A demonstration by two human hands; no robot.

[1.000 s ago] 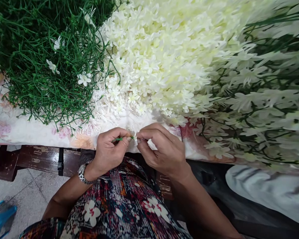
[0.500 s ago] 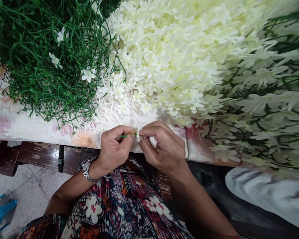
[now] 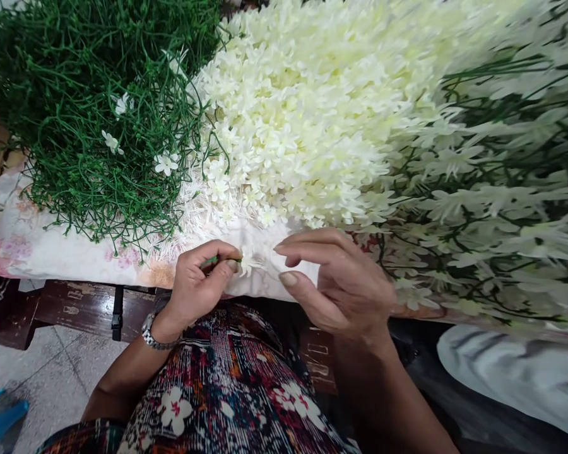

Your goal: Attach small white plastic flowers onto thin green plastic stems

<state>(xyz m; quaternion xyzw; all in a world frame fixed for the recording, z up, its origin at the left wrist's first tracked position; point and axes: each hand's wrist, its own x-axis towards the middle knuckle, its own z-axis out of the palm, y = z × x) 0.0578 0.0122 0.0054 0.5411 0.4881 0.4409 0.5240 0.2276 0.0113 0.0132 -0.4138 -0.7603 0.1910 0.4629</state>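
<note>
My left hand [image 3: 199, 282] pinches a thin green stem [image 3: 213, 260] that carries a small white flower [image 3: 250, 263] at its tip. My right hand [image 3: 337, 277] hovers just right of that flower with the fingers apart and nothing in them. Both hands are at the near edge of a floral cloth [image 3: 52, 249]. A big heap of loose cream-white flowers [image 3: 312, 107] lies right behind them on the cloth.
A tangle of bare green stems [image 3: 89, 113] fills the back left. Finished stems with white flowers [image 3: 492, 189] are piled on the right. A dark wooden table edge [image 3: 76, 302] shows under the cloth. A blue thing [image 3: 0, 422] lies on the floor at the lower left.
My right hand has let go of the flower and drawn back to the right, opening its fingers. The flower now sits on the stem tip in my left hand.
</note>
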